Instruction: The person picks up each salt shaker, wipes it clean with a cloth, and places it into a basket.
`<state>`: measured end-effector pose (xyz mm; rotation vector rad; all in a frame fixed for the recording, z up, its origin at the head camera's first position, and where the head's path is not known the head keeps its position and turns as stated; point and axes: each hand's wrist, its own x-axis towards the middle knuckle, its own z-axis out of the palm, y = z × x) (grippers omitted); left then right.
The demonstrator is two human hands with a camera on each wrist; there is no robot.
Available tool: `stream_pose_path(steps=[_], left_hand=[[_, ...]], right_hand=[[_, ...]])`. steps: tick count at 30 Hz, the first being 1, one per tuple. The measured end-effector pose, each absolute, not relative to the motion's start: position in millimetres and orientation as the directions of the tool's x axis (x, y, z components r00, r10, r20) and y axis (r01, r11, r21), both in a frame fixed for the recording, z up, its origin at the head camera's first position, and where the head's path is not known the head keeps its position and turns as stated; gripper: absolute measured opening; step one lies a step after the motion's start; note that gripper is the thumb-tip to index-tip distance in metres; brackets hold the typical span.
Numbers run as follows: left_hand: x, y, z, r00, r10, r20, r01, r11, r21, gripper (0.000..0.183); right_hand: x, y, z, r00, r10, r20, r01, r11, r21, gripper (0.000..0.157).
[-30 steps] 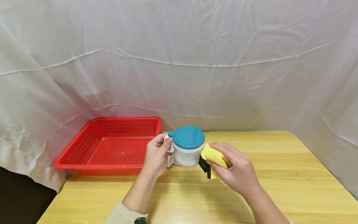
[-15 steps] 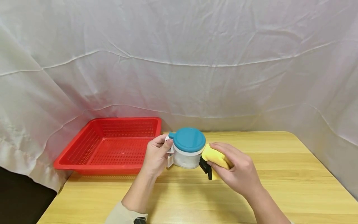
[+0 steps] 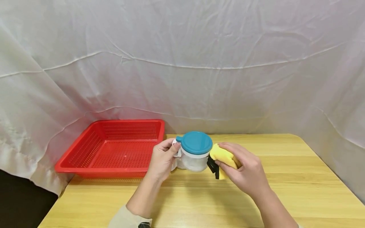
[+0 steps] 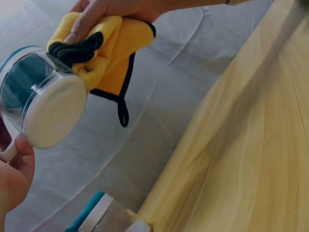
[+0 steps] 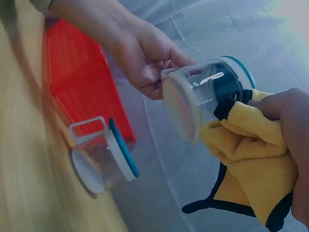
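Note:
My left hand pinches the white handle of a clear jar with a blue lid, held up above the table. The left wrist view shows its pale round base. My right hand grips a bunched yellow cloth with black edging against the jar's side. One corner with a black loop hangs down from the cloth. A second, similar jar stands on the table, mostly hidden behind the held one in the head view.
A red perforated plastic basket sits at the left of the wooden table. A pale curtain hangs behind the table and along both sides.
Both hands have shifted slightly to the right, with the jar and the cloth. The jar has also come a little lower in the head view. Both grips are unchanged.

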<state>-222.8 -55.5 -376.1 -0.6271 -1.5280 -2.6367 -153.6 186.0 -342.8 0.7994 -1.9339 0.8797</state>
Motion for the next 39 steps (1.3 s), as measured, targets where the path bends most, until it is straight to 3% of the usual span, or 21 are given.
stream_pose_path(steps=[5,12,24,29,39], left_hand=[[-222,-53,-377,-0.942,0.087,0.325,0.23,-0.536,0.812,0.022],[-223,-43,-381,-0.96,-0.027,0.278,0.25,-0.524,0.814,0.021],[-224,-39,-382,-0.955,-0.157,0.253,0.297,-0.482,0.824,0.009],[-225,-37,-382,-0.956,-0.169,0.238,0.29,-0.464,0.837,0.012],[-245,-24,-377,-0.961,-0.148,0.234,0.276,-0.442,0.854,0.019]], right_hand=[[-160,186,-353,-0.488,-0.198,0.85,-0.77,0.555,-0.313,0.052],[-167,186,-370,-0.573,-0.194,0.796,-0.703,0.615,-0.356,0.048],[-164,170,-378,-0.54,-0.26,0.8,-0.722,0.631,-0.283,0.044],[-168,170,-380,-0.535,-0.261,0.804,-0.717,0.643,-0.268,0.045],[-190,192,-374,-0.583,-0.225,0.781,-0.684,0.655,-0.322,0.046]])
